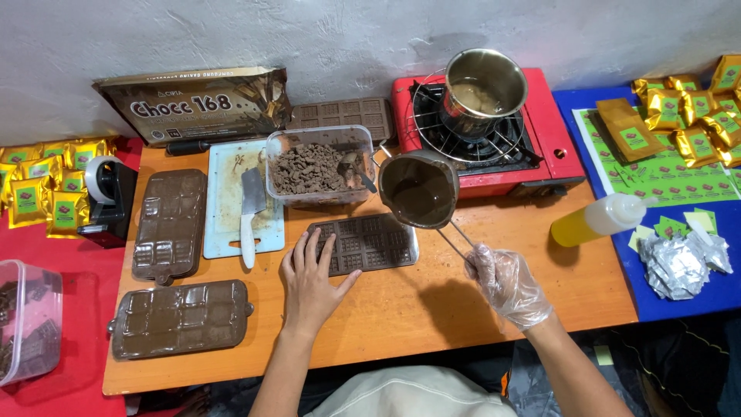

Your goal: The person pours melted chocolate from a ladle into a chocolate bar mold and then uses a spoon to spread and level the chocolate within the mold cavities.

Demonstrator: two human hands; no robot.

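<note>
Chocolate mould [370, 243] lies flat on the wooden table [432, 309], long axis left-right, dead centre in front of the person. Left hand [311, 282] bare, fingers spread, pressing flat on the mould's left end, not clenched. Right hand [505, 284], gloved, clamped on the wire handle of the melting pot [418, 189], which hangs tilted just beyond the mould's right end. Gas stove [494, 139] behind.

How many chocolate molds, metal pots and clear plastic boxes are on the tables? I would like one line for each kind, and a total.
Chocolate molds: 3
Metal pots: 2
Clear plastic boxes: 2
Total: 7
</note>
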